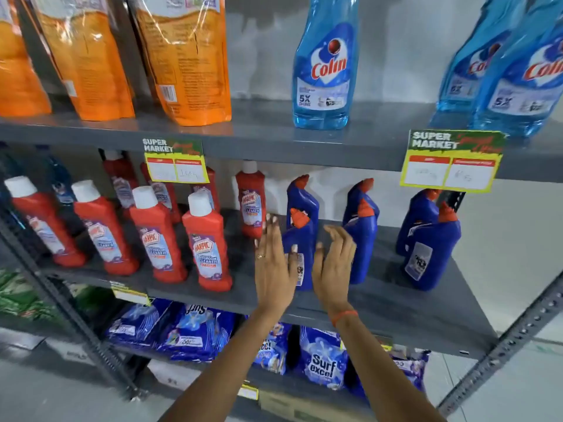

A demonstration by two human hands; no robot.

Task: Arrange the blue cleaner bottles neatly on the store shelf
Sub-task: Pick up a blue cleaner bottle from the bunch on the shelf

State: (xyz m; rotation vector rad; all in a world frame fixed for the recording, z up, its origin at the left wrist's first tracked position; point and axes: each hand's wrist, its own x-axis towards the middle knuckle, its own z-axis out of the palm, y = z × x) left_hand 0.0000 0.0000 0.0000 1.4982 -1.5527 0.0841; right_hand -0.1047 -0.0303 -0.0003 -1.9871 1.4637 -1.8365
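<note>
Both hands are open and flat, fingers extended, palms facing inward on either side of the front-left blue bottle [300,248] on the middle shelf [396,303]. The left hand [274,266] sits against the bottle's left flank, thumb reaching across the label side; the right hand [333,263] hovers just beside its right flank, and whether it touches is hard to tell from this angle. Neither hand is closed on anything. The posture reads as squaring the bottle up, nudging it into line rather than lifting it.

Blue bottles stand in three front-and-back pairs: the flanked one with a back-left bottle [303,196] behind it, a middle pair [361,236], and a right pair [431,248] near the shelf end. All are upright with orange caps angled. The front bottles of the left and right pairs show a side or back label, so facing looks inconsistent; likely that is what needs fixing. Gaps between pairs look uneven too.

Red Harpic bottles [210,245] fill the left part of the same shelf, one just beside the left hand, so there is little room to shift leftward. Colin bottles [323,65] stand on the upper shelf [259,132], well apart from each other, and may also count as blue cleaners. A price tag [451,161] hangs off the upper shelf edge above the right pair.
</note>
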